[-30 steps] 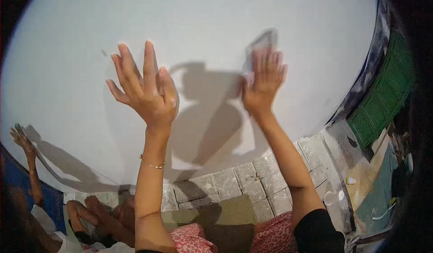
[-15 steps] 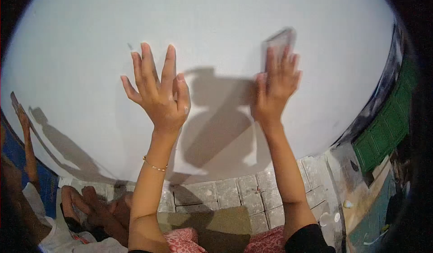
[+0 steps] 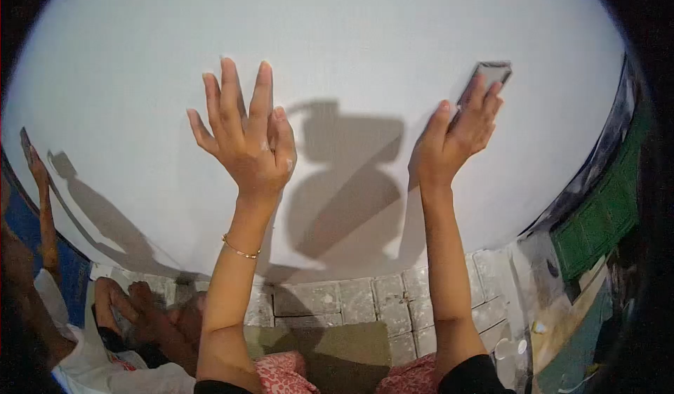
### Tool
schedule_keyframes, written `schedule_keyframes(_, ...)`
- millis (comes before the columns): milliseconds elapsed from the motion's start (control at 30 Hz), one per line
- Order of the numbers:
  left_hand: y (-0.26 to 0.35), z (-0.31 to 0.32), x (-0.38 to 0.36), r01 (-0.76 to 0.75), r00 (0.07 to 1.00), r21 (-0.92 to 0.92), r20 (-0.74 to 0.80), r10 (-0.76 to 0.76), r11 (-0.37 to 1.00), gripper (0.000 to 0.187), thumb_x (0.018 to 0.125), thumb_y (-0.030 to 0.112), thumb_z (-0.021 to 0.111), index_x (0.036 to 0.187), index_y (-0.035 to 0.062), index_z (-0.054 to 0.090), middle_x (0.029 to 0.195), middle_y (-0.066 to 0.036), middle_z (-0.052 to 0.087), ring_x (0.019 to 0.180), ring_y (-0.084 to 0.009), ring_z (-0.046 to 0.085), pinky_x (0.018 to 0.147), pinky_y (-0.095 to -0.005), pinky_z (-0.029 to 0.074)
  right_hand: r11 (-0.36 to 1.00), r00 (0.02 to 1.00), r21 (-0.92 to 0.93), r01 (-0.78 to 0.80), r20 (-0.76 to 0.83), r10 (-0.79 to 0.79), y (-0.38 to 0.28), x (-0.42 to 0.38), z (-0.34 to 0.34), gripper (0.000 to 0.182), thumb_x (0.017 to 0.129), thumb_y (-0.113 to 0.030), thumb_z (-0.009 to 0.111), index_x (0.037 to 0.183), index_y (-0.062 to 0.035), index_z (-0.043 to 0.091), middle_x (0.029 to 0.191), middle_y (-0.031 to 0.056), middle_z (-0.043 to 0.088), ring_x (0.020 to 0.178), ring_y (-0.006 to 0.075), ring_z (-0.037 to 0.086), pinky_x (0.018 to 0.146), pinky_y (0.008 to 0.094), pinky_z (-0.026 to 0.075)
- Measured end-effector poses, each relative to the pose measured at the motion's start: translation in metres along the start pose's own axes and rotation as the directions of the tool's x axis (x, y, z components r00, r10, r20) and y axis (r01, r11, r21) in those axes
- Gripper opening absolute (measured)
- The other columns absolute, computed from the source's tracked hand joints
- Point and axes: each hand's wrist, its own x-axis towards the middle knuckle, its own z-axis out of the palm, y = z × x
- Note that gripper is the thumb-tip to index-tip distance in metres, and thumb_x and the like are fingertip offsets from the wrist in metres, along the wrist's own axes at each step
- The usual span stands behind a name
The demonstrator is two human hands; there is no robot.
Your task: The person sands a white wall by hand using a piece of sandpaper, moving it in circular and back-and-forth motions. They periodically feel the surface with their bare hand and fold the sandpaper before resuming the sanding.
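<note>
My left hand lies against the white wall with its fingers spread and nothing in it. White dust marks the thumb side, and a thin bracelet circles the wrist. Under the fingers of my right hand is a flat, grey rectangular piece with dark edges, which looks like folded sandpaper. The hand presses this piece to the wall, thumb apart on its left side. The fingers cover its lower part; its upper end sticks out tilted to the right.
Another person's hand holds a dark flat piece on the wall at far left; that person sits below. Grey paving blocks and a greenish mat lie under the wall. A green ribbed panel stands at right.
My right hand has moved a little right and turned clockwise with the sandpaper along the wall. My left hand stays nearly in place. The other person's hand has risen slightly.
</note>
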Motion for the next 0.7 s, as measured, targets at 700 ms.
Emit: schedule_keyframes(700,-0.003,-0.001,0.007,0.005,0.998,-0.001,-0.060,-0.005,1.000,0.042,0.090,0.022,0.047,0.131,0.0187,0.056,0.144,-0.005,0.046,0.139,-0.0227,0.031,0.114,-0.0463,0.002,0.974,0.948,-0.031,0.224,0.240,-0.210,-0.036,-0.045,0.004,0.062,0.089,-0.035,0.057,0.146,-0.0237,0.035,0.156,0.0125,0.018,0.144,0.0371,0.009,0.109,0.0631,-0.003)
